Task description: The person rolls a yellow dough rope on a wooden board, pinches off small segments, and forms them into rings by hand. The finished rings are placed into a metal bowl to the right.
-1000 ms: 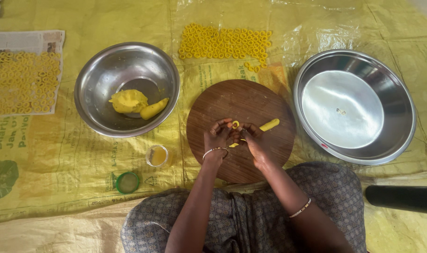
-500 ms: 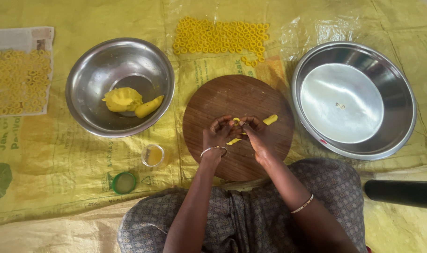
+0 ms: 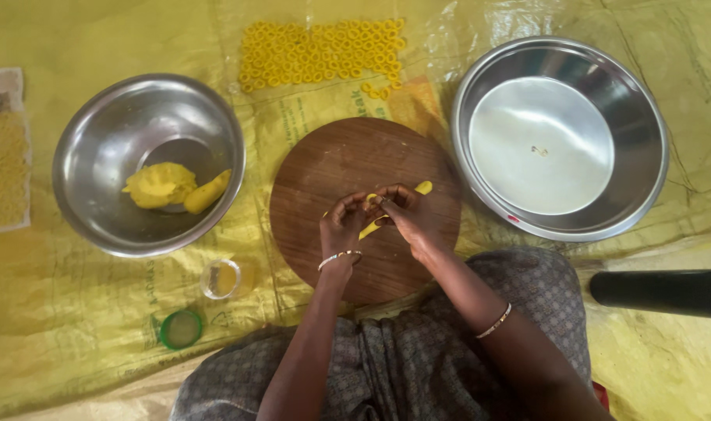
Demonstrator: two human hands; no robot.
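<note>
Yellow sheeting [image 3: 75, 343] covers the floor, and a round wooden board [image 3: 332, 168] lies in the middle of it before the seated person; on that board the left hand [image 3: 341, 228] and right hand [image 3: 408, 216] meet, fingertips pinched together on a thin strip of yellow dough [image 3: 422, 188] whose far end pokes out past the right fingers. Beyond the board lie rows of small yellow rings [image 3: 320, 53] — a good many shaped and laid out already; to the left a steel bowl [image 3: 90, 148] holds a lump of dough [image 3: 159, 184] and a short roll [image 3: 207, 192] beside it, so by my judgement a fair share remains to be formed. To the right a wide steel basin [image 3: 644, 148] stands nearly bare; a small glass [image 3: 221, 279] and a green lid [image 3: 181, 329] sit near the left forearm.
</note>
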